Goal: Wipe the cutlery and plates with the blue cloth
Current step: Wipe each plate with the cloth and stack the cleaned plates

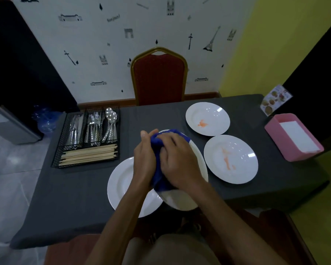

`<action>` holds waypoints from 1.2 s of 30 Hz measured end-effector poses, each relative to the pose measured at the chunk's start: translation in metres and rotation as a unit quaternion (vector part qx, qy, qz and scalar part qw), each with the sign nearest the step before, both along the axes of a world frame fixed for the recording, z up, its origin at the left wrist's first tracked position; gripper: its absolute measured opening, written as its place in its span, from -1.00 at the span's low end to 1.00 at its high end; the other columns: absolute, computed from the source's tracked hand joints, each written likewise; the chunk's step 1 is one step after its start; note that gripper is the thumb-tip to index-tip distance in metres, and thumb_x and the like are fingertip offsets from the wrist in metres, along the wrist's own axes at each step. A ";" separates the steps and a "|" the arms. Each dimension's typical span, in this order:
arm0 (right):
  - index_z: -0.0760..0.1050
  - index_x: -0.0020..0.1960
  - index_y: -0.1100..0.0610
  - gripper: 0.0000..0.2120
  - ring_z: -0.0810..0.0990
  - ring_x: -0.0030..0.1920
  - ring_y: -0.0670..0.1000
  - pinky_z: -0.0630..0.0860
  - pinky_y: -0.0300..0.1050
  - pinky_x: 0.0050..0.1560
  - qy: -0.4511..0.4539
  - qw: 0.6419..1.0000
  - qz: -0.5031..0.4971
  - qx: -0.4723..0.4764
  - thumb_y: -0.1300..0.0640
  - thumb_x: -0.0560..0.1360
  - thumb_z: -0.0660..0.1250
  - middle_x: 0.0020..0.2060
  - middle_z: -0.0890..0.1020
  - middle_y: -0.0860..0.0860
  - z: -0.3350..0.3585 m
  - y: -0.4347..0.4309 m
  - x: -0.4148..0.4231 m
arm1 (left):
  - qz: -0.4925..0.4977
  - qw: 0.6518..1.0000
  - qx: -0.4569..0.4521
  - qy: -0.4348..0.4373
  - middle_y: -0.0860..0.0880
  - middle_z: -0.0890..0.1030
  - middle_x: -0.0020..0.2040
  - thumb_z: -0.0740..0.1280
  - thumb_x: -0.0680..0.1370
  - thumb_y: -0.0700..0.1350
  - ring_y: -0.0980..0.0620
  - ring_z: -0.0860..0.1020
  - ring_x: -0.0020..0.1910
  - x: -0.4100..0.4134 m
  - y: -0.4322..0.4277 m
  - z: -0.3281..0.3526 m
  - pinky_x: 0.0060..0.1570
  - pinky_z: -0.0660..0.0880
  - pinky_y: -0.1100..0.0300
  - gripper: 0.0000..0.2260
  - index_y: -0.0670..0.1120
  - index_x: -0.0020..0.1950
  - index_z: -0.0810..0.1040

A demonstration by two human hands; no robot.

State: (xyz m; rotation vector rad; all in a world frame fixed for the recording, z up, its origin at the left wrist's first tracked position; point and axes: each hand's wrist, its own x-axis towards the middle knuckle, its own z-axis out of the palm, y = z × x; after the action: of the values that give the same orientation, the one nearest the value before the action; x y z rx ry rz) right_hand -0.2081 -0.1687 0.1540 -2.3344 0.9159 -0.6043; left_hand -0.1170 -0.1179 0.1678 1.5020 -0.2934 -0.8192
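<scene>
I hold a white plate (182, 201) tilted above the table in front of me. My left hand (144, 161) grips its left edge, where the blue cloth (159, 178) wraps over. My right hand (181, 162) has its fingers curled on the bunched cloth and presses it against the plate's face. Under my left forearm a second white plate (119, 185) lies flat on the table. Two white plates with orange smears lie to the right, one far (207, 118) and one near (230, 159). A black mesh tray (87, 138) at the left holds knives, forks, spoons and wooden chopsticks.
The table has a dark grey cloth (80, 188). A pink box (292, 137) with white napkins sits at the right edge, with a menu card (275, 99) behind it. A red chair (159, 79) stands at the far side against the wall.
</scene>
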 end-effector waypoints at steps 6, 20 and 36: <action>0.47 0.32 0.07 -0.71 0.47 0.31 0.05 0.35 0.01 0.36 0.050 0.969 -0.050 0.237 0.11 0.68 0.08 0.29 0.51 0.02 -0.008 -0.072 -0.024 | 0.003 1.000 0.024 0.001 -0.01 0.69 0.12 0.11 0.70 0.12 -0.01 0.65 0.11 0.012 0.003 -0.001 0.16 0.59 0.01 -0.63 0.01 0.30 0.61; 0.18 0.60 0.05 -0.47 0.05 0.62 0.04 -0.01 0.12 0.58 0.091 0.989 0.074 -0.095 0.03 0.65 -0.04 0.60 0.21 0.01 -0.016 0.033 -0.044 | 0.159 0.974 0.040 0.155 0.02 0.67 -0.17 0.37 0.57 0.01 0.02 0.62 -0.23 0.047 0.003 -0.012 -0.17 0.58 0.12 -0.81 -0.02 0.10 0.68; 0.24 0.57 0.09 -0.56 0.32 0.50 0.02 0.21 -0.08 0.50 0.071 0.983 0.031 0.166 0.09 0.71 0.06 0.52 0.36 0.01 -0.016 0.006 0.000 | 0.175 0.980 0.062 0.077 -0.03 0.63 -0.04 0.21 0.65 0.01 -0.03 0.61 -0.12 0.059 -0.001 -0.027 -0.25 0.59 0.08 -0.70 -0.05 0.25 0.63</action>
State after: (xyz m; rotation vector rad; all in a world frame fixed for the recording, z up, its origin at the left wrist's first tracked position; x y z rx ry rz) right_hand -0.2082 -0.1632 0.1379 -2.1126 0.9240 -0.2387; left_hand -0.0580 -0.1184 0.1412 1.5388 0.1382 -0.6724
